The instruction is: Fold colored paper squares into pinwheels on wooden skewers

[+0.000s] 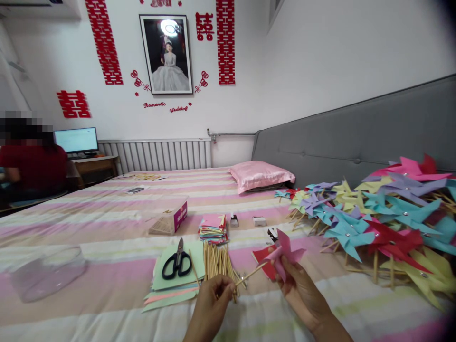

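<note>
My right hand [302, 290] pinches a pink paper pinwheel [285, 253] above the striped bed. My left hand [213, 297] is closed on the near end of a thin wooden stick [251, 274] that runs up to the pinwheel's back. Just under my left hand lies a bundle of wooden sticks [218, 261]. Red paper [265, 260] lies beneath the pinwheel.
Black scissors [177, 262] rest on green paper sheets [173, 285]. A stack of coloured paper squares [213, 228], an open box [169, 219] and a clear tub [48, 273] are on the bed. Finished pinwheels [384, 223] pile at right. A pink pillow [260, 175] lies behind. A person [32, 164] sits far left.
</note>
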Action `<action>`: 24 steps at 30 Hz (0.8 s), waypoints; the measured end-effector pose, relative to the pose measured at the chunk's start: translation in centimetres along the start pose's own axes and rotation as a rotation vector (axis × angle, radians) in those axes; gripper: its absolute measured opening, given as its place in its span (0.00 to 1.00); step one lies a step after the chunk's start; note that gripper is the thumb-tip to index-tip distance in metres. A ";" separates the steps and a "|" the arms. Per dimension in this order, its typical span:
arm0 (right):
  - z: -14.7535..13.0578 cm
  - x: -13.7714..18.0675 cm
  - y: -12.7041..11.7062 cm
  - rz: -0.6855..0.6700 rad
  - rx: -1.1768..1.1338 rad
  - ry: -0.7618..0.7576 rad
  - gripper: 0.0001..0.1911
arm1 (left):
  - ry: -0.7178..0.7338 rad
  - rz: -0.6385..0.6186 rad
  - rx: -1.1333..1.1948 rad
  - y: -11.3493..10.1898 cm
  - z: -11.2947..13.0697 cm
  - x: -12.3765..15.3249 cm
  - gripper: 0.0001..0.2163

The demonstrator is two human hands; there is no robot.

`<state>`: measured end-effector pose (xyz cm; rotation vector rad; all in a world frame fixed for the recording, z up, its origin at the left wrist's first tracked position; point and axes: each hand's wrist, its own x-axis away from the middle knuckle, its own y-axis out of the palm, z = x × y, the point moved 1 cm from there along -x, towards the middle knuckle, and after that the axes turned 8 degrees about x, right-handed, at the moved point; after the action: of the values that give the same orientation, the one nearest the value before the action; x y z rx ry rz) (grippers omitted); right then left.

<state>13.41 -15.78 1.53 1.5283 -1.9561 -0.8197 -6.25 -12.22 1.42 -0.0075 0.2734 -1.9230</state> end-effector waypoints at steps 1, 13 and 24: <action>0.0 -0.1 -0.1 0.010 0.000 -0.004 0.11 | 0.004 -0.007 -0.006 0.1 0.1 0.1 0.11; 1.6 0.3 0.5 -0.043 0.006 0.043 0.08 | -0.036 -0.135 0.021 1.5 -0.1 0.9 0.10; 1.5 1.4 1.6 -0.187 0.329 -0.055 0.15 | 0.039 -0.133 0.026 -0.7 1.1 0.5 0.14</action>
<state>10.98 -16.63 1.72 1.9197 -2.0901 -0.6413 -6.88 -12.65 2.54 0.0300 0.2803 -2.0607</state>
